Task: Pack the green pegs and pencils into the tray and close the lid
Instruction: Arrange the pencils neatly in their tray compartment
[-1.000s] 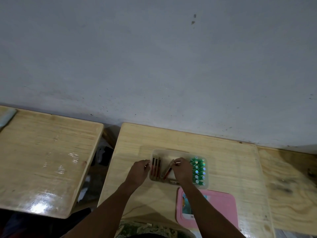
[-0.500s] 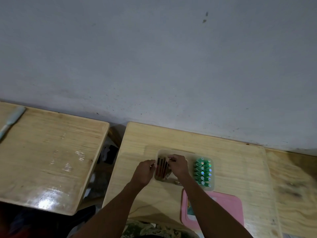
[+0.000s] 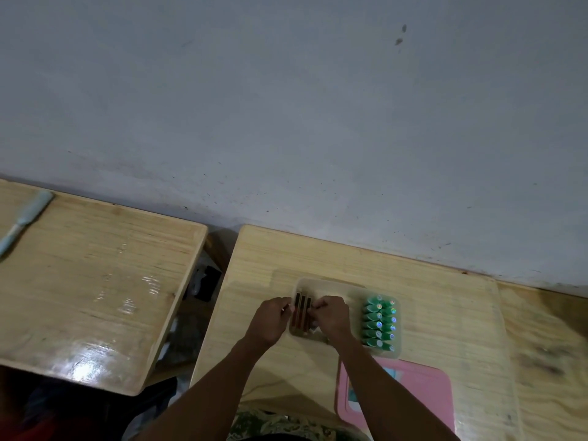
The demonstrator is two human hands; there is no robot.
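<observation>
Grey wall (image 3: pixel 286 106) fills the upper part of the head view, w/ two dark marks high up. Below it are two pale wooden tables: a left table (image 3: pixel 95 281) carrying a long pale blue-grey tool (image 3: pixel 25 218) near its far corner, and the centre table (image 3: pixel 445 313) where the work is.

Clear tray (image 3: pixel 334 286) sits mid-table. Green pegs (image 3: pixel 380 324) lie packed in two columns in its right section. Pencils (image 3: pixel 302 313) – dark red, side by side, pointing away from the person – lie in the left section.

Left hand (image 3: pixel 270 321) is at the tray's left edge w/ fingers curled in; there's a small pale bit at the fingertips, but can't tell if it grips anything. Right hand (image 3: pixel 331 316) has fingers curled tight, the tips pinching at the rightmost of the pencils.

Pink lid (image 3: pixel 423 389) lies flat on the table just on the near side of the tray – off it, partly under the right forearm.
</observation>
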